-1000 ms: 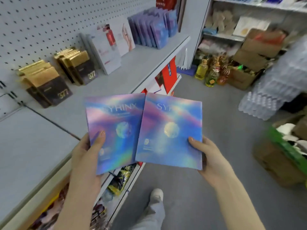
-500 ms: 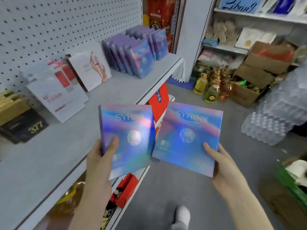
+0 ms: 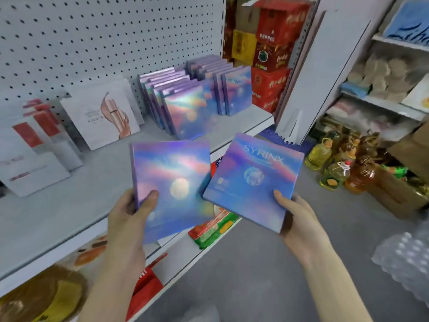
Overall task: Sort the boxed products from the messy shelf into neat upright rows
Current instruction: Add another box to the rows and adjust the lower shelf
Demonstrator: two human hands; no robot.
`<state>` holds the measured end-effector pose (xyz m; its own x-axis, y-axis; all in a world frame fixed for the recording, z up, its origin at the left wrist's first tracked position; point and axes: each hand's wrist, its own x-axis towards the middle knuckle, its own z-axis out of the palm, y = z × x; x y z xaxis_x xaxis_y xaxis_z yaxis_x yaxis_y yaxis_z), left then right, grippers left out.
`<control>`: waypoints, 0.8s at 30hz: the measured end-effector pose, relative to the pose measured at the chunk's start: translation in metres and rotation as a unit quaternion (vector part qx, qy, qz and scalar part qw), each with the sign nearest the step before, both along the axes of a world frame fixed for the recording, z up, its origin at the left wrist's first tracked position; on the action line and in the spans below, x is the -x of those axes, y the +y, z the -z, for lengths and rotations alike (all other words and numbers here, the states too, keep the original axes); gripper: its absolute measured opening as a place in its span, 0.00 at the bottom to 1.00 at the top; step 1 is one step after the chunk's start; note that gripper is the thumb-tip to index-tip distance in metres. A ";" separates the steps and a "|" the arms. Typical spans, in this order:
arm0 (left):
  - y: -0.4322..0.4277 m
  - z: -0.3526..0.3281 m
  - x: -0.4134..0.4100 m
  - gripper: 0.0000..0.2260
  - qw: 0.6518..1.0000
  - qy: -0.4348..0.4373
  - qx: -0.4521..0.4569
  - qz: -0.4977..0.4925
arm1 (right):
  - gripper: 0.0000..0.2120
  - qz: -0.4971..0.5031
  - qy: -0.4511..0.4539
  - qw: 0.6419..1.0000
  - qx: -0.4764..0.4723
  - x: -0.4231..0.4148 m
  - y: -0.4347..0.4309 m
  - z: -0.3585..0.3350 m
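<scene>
At the far left, the white boxes with red panels (image 3: 34,154) leaned in a loose pile on the grey shelf (image 3: 69,205), and a white box with a rose-gold picture (image 3: 102,117) stood beside them. The black-and-gold boxes seen a second earlier had slid out of view. The person had evidently moved right along the shelf.

The left hand (image 3: 130,219) held one holographic box (image 3: 171,189) by its lower left edge, thumb pressed flat on the front. The other fingers were behind the box and could not be seen. The box stood nearly upright over the shelf's front lip.

Behind it, two upright rows of matching boxes (image 3: 181,105) sat against the pegboard, now much nearer and closer to the middle of the view than before.

The second holographic box (image 3: 253,182), marked SYRINX, tilted to the right out over the aisle. A second earlier the two boxes had overlapped; now a clear gap lay between them. The right hand (image 3: 299,219) pinched its lower right corner, thumb on top and fingers tucked underneath, mostly hidden.

Further right, oil bottles (image 3: 334,170) stood on the floor.

Both boxes seemed to have reached their own kind — the carrying looked done. What likely remained was to stand each one upright at the front of a row, one hand at a time.
</scene>
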<state>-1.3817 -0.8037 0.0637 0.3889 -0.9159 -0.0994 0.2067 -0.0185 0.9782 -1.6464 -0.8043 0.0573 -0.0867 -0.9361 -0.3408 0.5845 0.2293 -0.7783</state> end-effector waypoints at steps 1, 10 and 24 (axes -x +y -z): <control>-0.009 0.002 0.007 0.05 1.000 0.002 0.001 -0.011 | 0.24 -0.009 -0.001 1.000 0.002 0.008 -0.014 0.001; -0.142 0.038 0.073 0.09 0.995 0.093 0.028 -0.036 | 0.22 -0.068 0.046 0.996 0.018 0.077 -0.152 0.021; -0.328 0.092 0.109 0.04 0.984 -0.048 0.011 -0.169 | 0.19 -0.133 0.114 0.984 0.031 0.128 -0.367 0.033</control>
